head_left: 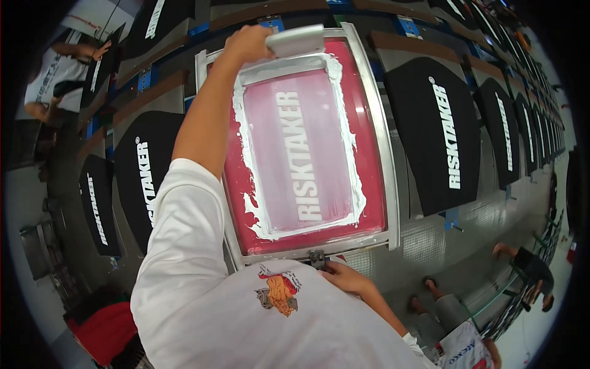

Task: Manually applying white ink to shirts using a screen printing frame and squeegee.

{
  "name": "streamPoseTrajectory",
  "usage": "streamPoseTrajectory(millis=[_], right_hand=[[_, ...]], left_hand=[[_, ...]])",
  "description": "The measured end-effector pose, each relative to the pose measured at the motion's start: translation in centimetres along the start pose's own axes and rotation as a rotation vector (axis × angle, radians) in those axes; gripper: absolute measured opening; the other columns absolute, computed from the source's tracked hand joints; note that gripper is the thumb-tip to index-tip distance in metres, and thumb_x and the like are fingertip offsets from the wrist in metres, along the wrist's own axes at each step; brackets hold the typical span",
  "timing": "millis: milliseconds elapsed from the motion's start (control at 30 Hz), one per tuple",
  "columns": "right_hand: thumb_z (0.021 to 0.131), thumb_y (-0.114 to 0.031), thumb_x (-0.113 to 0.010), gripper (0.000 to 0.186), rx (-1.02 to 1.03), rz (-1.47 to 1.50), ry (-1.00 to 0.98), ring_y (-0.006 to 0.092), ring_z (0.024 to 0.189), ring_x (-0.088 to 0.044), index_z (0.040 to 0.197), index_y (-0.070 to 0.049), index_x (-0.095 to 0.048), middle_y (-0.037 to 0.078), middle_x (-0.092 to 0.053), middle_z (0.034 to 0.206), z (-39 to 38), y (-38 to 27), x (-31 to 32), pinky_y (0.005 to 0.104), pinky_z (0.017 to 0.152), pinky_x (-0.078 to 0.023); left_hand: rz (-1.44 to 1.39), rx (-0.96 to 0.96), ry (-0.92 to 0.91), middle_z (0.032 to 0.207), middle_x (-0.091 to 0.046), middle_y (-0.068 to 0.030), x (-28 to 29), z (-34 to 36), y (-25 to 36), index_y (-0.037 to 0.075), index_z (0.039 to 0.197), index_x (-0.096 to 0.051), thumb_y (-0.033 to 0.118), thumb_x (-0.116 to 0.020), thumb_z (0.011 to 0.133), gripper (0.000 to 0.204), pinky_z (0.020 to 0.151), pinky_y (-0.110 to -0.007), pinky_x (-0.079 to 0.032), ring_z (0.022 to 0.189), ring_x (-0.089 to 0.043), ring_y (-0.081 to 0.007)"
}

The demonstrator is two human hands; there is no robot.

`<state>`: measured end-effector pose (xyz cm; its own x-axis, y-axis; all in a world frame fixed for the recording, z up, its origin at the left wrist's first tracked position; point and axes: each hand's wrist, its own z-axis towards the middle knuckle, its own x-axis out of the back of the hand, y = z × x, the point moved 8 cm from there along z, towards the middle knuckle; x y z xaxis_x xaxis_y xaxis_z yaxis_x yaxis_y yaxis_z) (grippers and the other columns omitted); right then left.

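Head view: a person works a squeegee (295, 40) over a print screen (307, 147).

Left hand (249, 43) is closed around the squeegee's left end at the far edge of the screen, arm stretched out across the frame's left side. Right hand (345, 277) lies at the near edge, fingers curled against the metal frame (393, 184) beside a small clamp (317, 258); whether it grips is unclear. Inside the frame, the red mesh holds a ring of white ink (349, 147) around a pale window with white lettering. Black shirts (439, 135) with white print lie on pallets on both sides. Another person (52, 77) stands at far left, and someone's sandalled feet (424, 294) show at lower right.
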<state>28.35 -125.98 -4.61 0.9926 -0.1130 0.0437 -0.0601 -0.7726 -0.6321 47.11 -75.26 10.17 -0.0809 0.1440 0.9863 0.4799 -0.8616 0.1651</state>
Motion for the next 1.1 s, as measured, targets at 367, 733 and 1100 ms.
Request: streamPoseTrajectory(millis=[367, 733, 1100], right_hand=[[0.079, -0.023, -0.068, 0.026, 0.244, -0.036, 0.195, 0.0329, 0.074, -0.063, 0.081, 0.002, -0.064, 0.018, -0.066, 0.077, 0.4, -1.5, -0.3, 0.0383, 0.068, -0.047], [0.080, -0.023, -0.067, 0.024, 0.449, -0.120, 0.246, 0.0329, 0.075, -0.065, 0.082, 0.001, -0.067, 0.018, -0.066, 0.075, 0.5, -2.3, 0.2, 0.0380, 0.069, -0.049], [0.088, -0.045, -0.050, 0.055, 0.302, -0.500, 1.129, 0.0432, 0.101, -0.056, 0.113, 0.004, -0.057, 0.030, -0.059, 0.107, -5.3, -3.1, 18.9, 0.0449, 0.085, -0.044]], left_hand=[[0.115, -0.006, -0.023, 0.088, -0.064, -0.0075, -6.0, -22.8, 11.9, 0.020, 0.099, -0.066, 0.012, -0.059, 0.074, 0.027, 0.073, -0.045, -0.050, 0.087, -0.062, -0.0305], [-0.063, 0.160, 0.012, 0.083, -0.063, -0.0173, -2.7, -34.6, 19.1, 0.004, 0.094, -0.060, 0.020, -0.068, 0.074, 0.027, 0.068, -0.046, -0.049, 0.081, -0.062, -0.0365], [-1.172, 0.787, 0.098, 0.091, -0.066, -0.0128, -8.5, -36.9, -2.9, -0.005, 0.107, -0.061, 0.021, -0.073, 0.077, 0.042, 0.074, -0.034, -0.050, 0.081, -0.063, -0.0197]])
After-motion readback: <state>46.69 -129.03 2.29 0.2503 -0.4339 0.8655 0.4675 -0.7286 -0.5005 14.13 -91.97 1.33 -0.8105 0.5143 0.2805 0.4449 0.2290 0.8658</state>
